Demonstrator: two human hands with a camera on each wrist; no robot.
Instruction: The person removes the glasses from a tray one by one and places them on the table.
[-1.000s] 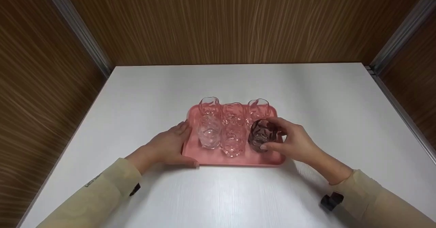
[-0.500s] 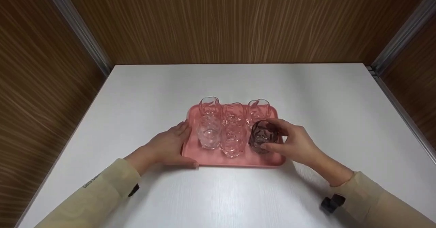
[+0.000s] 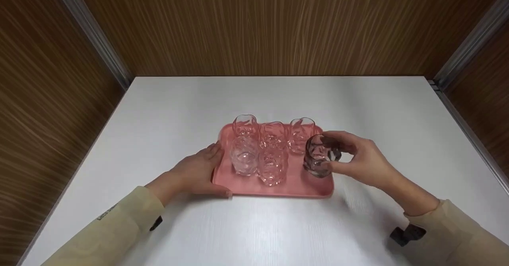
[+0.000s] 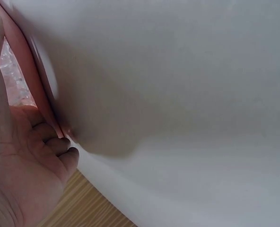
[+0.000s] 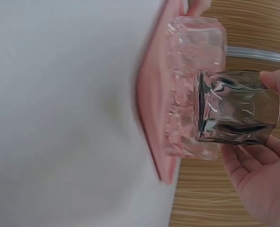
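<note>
Grey glass (image 3: 320,160) in right hand (image 3: 364,163)

You are looking down on a white bench (image 3: 278,226) with a faint, fine grain in its matte top. Behind it stands a back wall (image 3: 274,27) of brown wood-grain panelling with streaks running mostly upright. Similar panelled walls close in on the left (image 3: 43,111) and the right (image 3: 489,83). A grey metal strip (image 3: 91,35) runs down the left corner, and another (image 3: 469,39) runs down the right. The light is soft and even, brightest across the bench's far half.
</note>
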